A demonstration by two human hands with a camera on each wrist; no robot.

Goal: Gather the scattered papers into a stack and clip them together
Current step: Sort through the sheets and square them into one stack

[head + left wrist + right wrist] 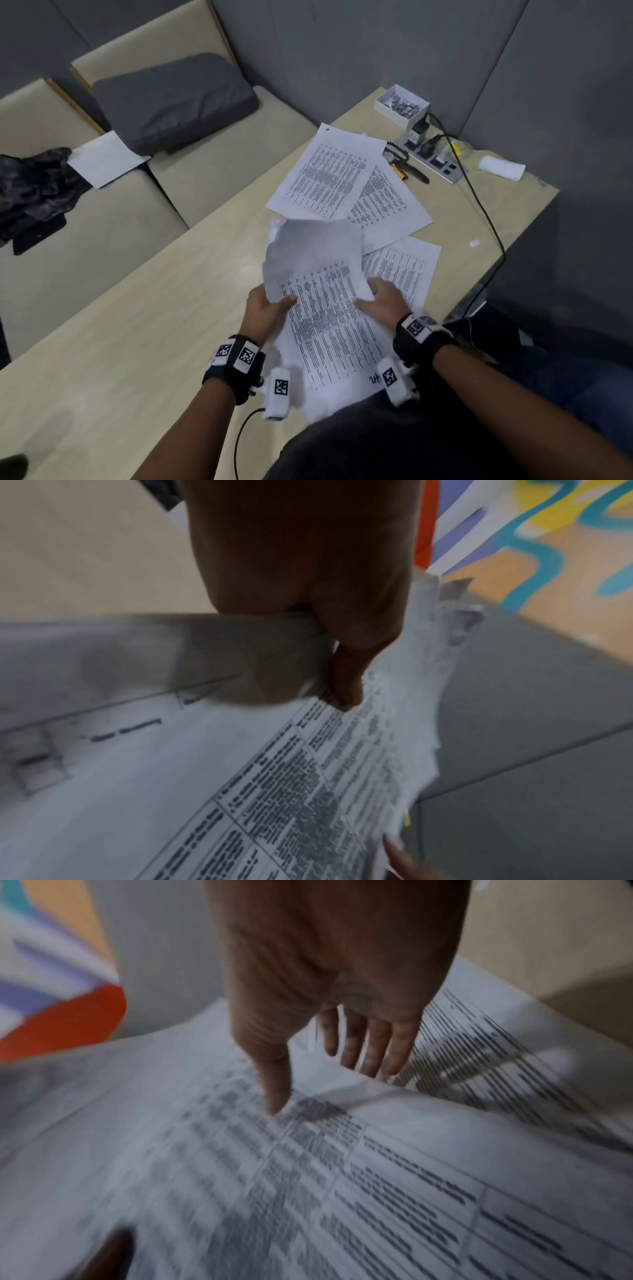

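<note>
I hold a bundle of printed papers (325, 308) above the table's near edge, its top bent over toward me. My left hand (269, 308) grips the bundle's left edge, thumb on top; the left wrist view shows that thumb (346, 680) pressed on the papers (240, 777). On the right edge my right hand (380, 299) pinches the sheets, with the thumb (277, 1085) on the papers (308, 1177) and its fingers (369, 1047) under a lifted sheet. Three more printed sheets lie on the table: one (329, 174) at the far middle, one (387, 202) under it, one (407, 270) beside my right hand.
A white box of clips (400, 102) stands at the table's far corner beside a power strip (431, 154) with a black cable (486, 212). A white roll (501, 167) lies at the far right. Left of the table, a bench holds a grey cushion (174, 99), a blank sheet (102, 159) and dark cloth (34, 185).
</note>
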